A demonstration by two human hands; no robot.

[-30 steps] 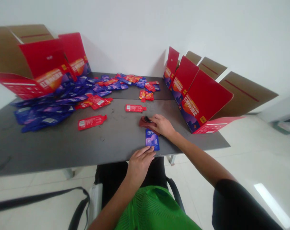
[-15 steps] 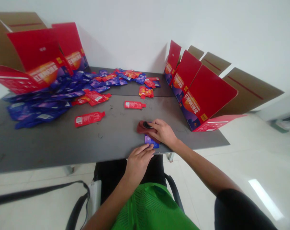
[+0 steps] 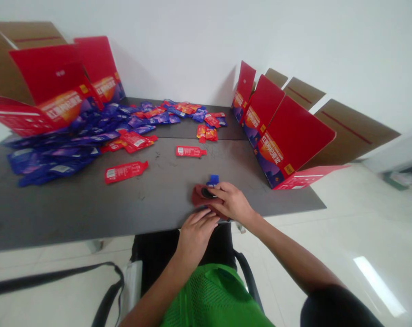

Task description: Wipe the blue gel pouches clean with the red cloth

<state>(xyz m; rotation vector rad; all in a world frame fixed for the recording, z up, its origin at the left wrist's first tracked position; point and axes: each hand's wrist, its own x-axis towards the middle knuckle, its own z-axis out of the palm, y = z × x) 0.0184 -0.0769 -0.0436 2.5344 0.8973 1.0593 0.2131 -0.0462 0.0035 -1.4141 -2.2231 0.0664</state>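
My right hand (image 3: 235, 202) grips a reddish-brown cloth (image 3: 198, 196), with a small black object (image 3: 207, 193) under its fingers on top. The cloth lies over a blue pouch (image 3: 213, 180) near the table's front edge; only the pouch's spout end shows beyond it. My left hand (image 3: 197, 232) rests with its fingers stretched flat at the near edge of the cloth, over the pouch's near end, which is mostly hidden. Farther forward, a red pouch (image 3: 191, 151) lies flat, and another red pouch (image 3: 126, 171) is to the left.
A heap of blue pouches (image 3: 59, 156) with some red ones covers the table's left and back. Open red cartons (image 3: 57, 91) stand at the left, and more open cartons (image 3: 287, 136) line the right side. A white wall (image 3: 178, 50) rises behind the grey table (image 3: 90, 213).
My right hand has drawn the cloth toward me along the blue pouch, uncovering its spout end and covering its near part. My left hand has stayed nearly in place.
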